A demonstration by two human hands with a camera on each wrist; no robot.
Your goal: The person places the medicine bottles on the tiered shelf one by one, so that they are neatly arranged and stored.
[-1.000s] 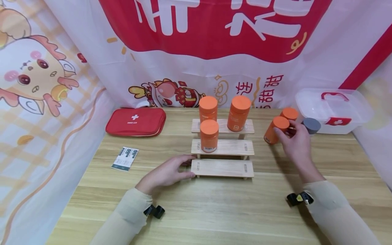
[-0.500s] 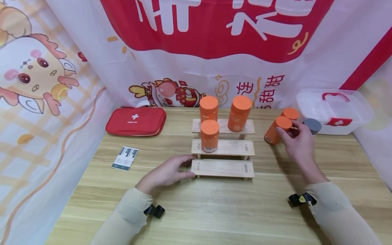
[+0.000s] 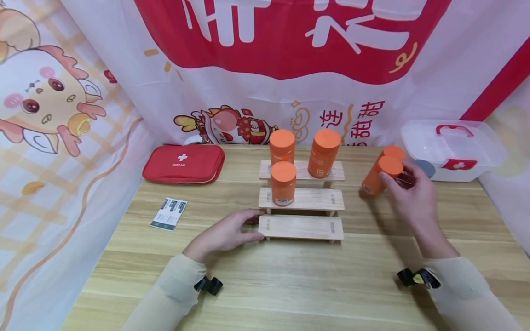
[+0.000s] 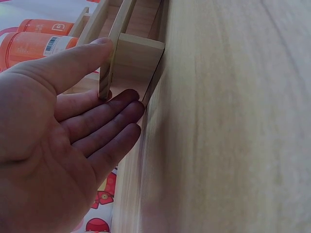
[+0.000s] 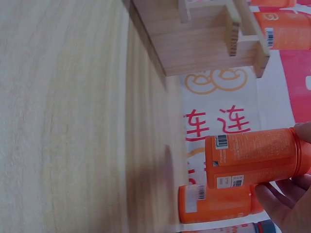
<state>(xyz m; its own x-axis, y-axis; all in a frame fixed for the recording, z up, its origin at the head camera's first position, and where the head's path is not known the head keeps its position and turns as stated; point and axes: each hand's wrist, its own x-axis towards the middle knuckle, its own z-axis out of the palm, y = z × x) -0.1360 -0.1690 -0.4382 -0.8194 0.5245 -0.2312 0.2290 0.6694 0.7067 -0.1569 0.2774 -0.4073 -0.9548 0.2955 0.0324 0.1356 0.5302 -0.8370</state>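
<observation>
My right hand [image 3: 416,197] grips an orange bottle [image 3: 374,180] near its lid, thumb on the near side. In the right wrist view the bottle's base is clear of the tabletop. A second orange bottle [image 5: 214,204] stands right behind it, partly hidden, and a grey-lidded bottle [image 3: 425,168] is beside my fingers. With thumb and index finger my left hand [image 3: 225,232] pinches the left end of the lowest step of a three-step wooden rack [image 3: 301,227]; its other fingers are extended. One orange bottle [image 3: 283,184] stands on the middle step, and two more occupy the top step.
Behind the right hand sits a clear first-aid box [image 3: 455,147] with a red handle. A red first-aid pouch [image 3: 183,164] lies at the back left, a printed card [image 3: 169,214] in front of it. A printed cloth [image 3: 281,92] hangs along the table's back.
The right hand has moved right with the gripped bottle, which is now higher and covers more of the bottle behind it. The left hand and the rack have stayed put.
</observation>
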